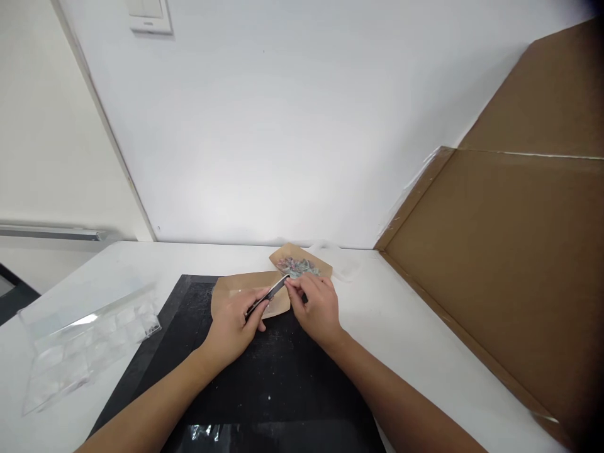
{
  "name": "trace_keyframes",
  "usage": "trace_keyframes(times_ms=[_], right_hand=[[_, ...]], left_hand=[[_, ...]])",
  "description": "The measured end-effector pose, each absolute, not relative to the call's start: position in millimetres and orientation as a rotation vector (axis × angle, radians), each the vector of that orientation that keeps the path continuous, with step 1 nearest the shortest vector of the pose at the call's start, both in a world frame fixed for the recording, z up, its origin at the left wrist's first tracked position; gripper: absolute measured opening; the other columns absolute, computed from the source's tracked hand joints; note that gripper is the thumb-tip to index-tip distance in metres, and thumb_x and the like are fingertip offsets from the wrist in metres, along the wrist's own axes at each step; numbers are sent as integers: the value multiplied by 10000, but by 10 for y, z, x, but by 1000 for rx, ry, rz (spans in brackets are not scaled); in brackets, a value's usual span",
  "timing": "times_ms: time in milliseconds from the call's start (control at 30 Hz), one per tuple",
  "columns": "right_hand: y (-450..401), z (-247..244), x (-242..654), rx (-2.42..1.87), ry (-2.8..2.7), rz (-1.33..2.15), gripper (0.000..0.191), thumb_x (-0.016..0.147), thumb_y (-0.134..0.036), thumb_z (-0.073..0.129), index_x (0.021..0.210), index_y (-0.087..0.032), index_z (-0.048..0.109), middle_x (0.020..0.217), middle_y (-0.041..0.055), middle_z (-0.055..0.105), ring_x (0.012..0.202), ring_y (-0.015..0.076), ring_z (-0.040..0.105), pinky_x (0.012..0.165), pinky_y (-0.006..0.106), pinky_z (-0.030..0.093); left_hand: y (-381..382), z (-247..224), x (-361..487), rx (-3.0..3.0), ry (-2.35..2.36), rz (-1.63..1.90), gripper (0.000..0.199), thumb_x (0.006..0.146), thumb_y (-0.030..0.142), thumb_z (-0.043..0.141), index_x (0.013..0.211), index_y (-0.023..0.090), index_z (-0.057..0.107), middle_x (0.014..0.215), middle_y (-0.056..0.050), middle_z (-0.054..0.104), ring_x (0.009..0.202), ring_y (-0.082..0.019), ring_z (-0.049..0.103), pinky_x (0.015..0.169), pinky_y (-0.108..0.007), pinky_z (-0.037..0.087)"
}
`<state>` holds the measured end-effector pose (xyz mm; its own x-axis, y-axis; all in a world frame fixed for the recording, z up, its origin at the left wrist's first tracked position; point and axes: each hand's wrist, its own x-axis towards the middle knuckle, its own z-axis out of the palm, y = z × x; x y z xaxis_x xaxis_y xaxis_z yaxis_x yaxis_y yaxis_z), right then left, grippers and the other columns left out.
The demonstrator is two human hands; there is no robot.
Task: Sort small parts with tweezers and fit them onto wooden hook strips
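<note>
userA: ok what are the arms like?
userB: left hand (233,324) and right hand (319,308) both bare lol, forearms (396,396) bare too, slim at the wrists (340,343), chunkier toward the elbows. finger details too small to tell

Left hand (236,321) pinching, forearm angled inward; right hand (315,305) close beside, fingers (295,290) bent.
</note>
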<state>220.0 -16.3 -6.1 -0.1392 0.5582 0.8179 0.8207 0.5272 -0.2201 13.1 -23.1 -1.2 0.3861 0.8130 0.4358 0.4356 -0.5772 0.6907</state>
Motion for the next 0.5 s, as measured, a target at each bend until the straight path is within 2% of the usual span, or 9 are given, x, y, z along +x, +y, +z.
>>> trace_keyframes(times_ms=[233, 400, 500], right_hand=[[-268, -48, 2085, -1066, -1935, -302, 177, 1017, -247, 562, 855, -215, 627, 701, -18, 620, 653, 134, 562, 767, 315, 374], [-219, -21, 2151, -1123, -1837, -361, 207, 1006, -242, 582, 804, -206, 606, 692, -23, 610, 637, 126, 548, 756, 308, 368], [-202, -10, 2172, -1125, -1825, -371, 211, 1011, -235, 570, 805, -205, 603, 685, -22, 603, 636, 130, 542, 761, 309, 369]], left_hand=[[-247, -20, 133, 2182, 1040, 1091, 344, 1037, 297, 506, 1349, 238, 637, 827, 21, 730, 625, -113, 675, 818, -277, 500], [-249, -13, 130, 2201, 1063, 1091, 339, 1039, 313, 515, 1343, 238, 644, 710, 38, 697, 682, -137, 688, 830, -287, 488], [-250, -24, 128, 2202, 1045, 1098, 342, 1041, 315, 513, 1352, 240, 636, 749, 31, 709, 657, -131, 675, 826, -293, 494]])
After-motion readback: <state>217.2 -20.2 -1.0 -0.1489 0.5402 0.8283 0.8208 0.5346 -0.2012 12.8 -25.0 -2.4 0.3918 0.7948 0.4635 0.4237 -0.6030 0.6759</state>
